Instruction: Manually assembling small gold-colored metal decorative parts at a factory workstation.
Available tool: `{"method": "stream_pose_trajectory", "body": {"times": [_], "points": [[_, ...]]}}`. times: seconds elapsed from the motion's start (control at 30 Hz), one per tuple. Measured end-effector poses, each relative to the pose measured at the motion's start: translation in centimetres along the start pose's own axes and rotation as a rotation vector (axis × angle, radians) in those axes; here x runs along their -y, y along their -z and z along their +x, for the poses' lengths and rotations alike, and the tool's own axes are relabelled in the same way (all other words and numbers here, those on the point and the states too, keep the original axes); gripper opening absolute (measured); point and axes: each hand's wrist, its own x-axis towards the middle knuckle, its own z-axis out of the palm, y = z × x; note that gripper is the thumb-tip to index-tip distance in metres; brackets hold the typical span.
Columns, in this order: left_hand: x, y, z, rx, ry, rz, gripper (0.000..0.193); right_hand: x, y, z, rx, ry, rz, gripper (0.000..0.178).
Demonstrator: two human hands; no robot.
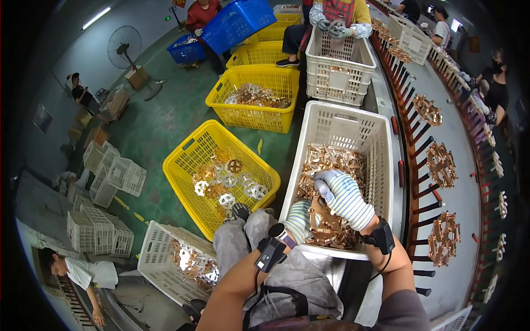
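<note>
Both hands wear white knit gloves with coloured stripes and work inside a white plastic crate (387,165) right in front of me. The crate holds a heap of small copper-coloured metal parts (331,157). My right hand (345,196) reaches in from the right, its fingers curled down over a shiny copper-coloured metal part (318,212). Lower and to the left, my left hand (298,220) closes on the left side of that same part. Its fingertips are partly hidden by the part. More loose pieces lie under and around both hands.
Yellow baskets (185,185) of round metal pieces stand on the left. Another white crate (152,251) is beside my legs. A conveyor rail with black rods (422,190) and copper-coloured rings (441,165) runs along the right. Ahead, a person sits by stacked crates (337,77); another handles a blue bin (237,22).
</note>
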Motion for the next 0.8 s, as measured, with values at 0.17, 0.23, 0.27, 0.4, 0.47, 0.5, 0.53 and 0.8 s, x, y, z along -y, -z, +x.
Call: {"method": "stream_pose_trajectory", "body": {"times": [0.17,0.23,0.27,0.4,0.47,0.5,0.53,0.8], "points": [[-8.3,-0.5,2.7,-0.018,0.965,-1.453,0.037,-1.3,1.4,-0.9,0.015,0.052,-0.125,0.027],[-15.4,-0.4,3.5,-0.036,0.913,-1.362,0.035,-1.4,1.8,-1.4,0.007,-0.005,-0.085,0.026],[-14.7,1.9,1.8,-0.112,0.903,-1.27,0.04,0.1,-0.1,-0.3,-0.002,0.038,0.017,0.025],[-12.6,0.1,2.9,0.289,0.598,-0.388,0.056,-0.3,2.7,-1.6,-0.003,-0.005,0.061,0.023],[-12.8,-0.7,2.7,0.462,0.067,0.562,0.049,-1.0,3.1,-2.3,0.028,0.002,0.07,0.022],[-13.0,-0.8,2.6,0.462,0.067,0.569,0.049,-1.0,3.1,-2.5,0.024,0.005,0.074,0.022],[-13.2,-0.9,2.5,0.45,0.052,0.606,0.049,-1.0,3.1,-2.6,0.031,-0.044,0.103,0.021],[-13.6,-1.1,1.7,0.334,-0.08,0.873,0.046,0.6,2.3,-3.4,-0.184,-0.262,0.578,0.019]]}}
